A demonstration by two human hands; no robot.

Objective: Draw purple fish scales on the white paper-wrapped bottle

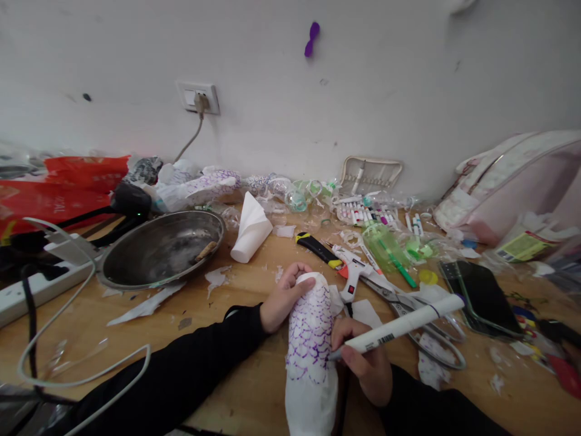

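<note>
- Paper-covered form [311, 339], white and rounded like a bottle, lies on the wooden table [236, 387] just in front of the person, its long side running away from the camera.
- Purple scale marks cover its upper and middle part; the near end is plain white.
- Left hand [284, 300], in a black sleeve, is closed around the far end of the form, fingers curled over its top.
- Right hand [363, 363] is closed in a writing grip on a white marker [403, 324], whose tip touches the form's right side at the edge of the purple pattern.
- Just behind the hands lie a white glue gun [354, 275], a black and yellow utility knife [318, 248] and a pair of scissors [408, 309], the scissors partly under the marker.
- A dark phone [481, 297] lies to the right of the scissors.
- A green plastic piece [385, 245] and a row of coloured pens [367, 213] sit farther back, near the wall.
- To the left are a metal pan [158, 248] and, beside it, a white paper cone [249, 230].
- A white power strip [40, 284] and a looping grey cable [82, 369] lie at the far left.
- Paper scraps and clear plastic bits are scattered over the table.
</note>
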